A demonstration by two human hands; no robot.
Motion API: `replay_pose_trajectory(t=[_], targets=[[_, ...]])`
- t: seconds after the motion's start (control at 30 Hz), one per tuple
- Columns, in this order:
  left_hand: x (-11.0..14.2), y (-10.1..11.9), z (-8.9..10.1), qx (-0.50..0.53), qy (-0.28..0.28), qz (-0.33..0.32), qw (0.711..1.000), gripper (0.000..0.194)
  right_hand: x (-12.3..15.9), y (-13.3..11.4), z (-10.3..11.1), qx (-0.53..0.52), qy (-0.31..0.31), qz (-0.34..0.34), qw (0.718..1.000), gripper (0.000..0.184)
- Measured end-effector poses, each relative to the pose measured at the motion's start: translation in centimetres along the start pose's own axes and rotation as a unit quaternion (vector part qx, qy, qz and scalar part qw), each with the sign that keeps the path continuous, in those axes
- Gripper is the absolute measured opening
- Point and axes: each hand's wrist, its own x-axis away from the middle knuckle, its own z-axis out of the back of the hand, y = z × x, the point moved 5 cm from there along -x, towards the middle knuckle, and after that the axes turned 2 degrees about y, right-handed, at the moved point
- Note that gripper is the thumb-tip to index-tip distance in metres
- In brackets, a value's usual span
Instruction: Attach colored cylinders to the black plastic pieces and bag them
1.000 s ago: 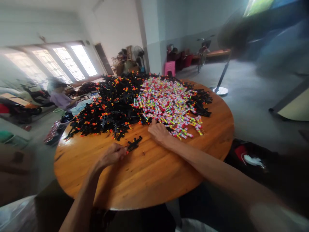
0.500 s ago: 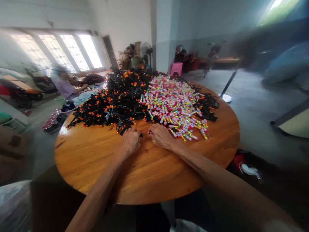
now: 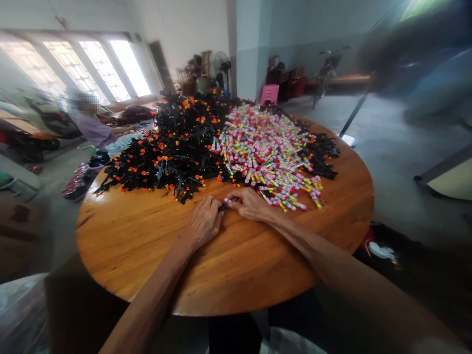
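My left hand (image 3: 206, 219) is closed around a black toy gun (image 3: 221, 207); most of the gun is hidden under the fingers, with only its dark end showing. In a pinch, my right hand (image 3: 252, 204) has a small pink-and-white tube (image 3: 227, 200) at its fingertips, right beside that end. Whether the two pieces are joined cannot be made out. Beyond my hands lies a large heap of black toy guns (image 3: 184, 157) with orange and yellow tips. A heap of small colourful tubes (image 3: 265, 152) rests against it on the right.
Both heaps lie on a round wooden table (image 3: 140, 236). A person (image 3: 90, 120) sits at the far left near bagged goods (image 3: 79, 182). A pink stool (image 3: 269, 94) and a standing fan (image 3: 221, 69) are at the back. Another stand (image 3: 352, 115) is at right.
My left hand has moved right and forward with the toy gun, up to my right hand. From the edge of the tube heap, my right hand has come back slightly with a tube.
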Motion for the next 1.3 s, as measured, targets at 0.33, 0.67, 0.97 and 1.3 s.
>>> replay_pose_trajectory(t=[0.33,0.67,0.97,1.3], targets=[[0.2,0.4,1.0,0.023,0.004,-0.028,0.999,0.021,0.6,-0.2,-0.4,0.051,0.001,0.033,0.998,0.019],[0.1,0.7,1.3,0.024,0.003,-0.048,0.999,0.023,0.8,-0.4,0.0,0.054,-0.004,0.045,0.998,0.018],[0.2,0.4,1.1,0.029,0.008,-0.056,0.998,0.024,0.8,-0.5,0.2,0.042,-0.001,0.058,0.997,0.020],[0.3,0.8,1.0,-0.013,-0.011,-0.084,0.996,0.027,1.0,-0.6,0.5,0.014,-0.034,0.023,0.999,0.025]])
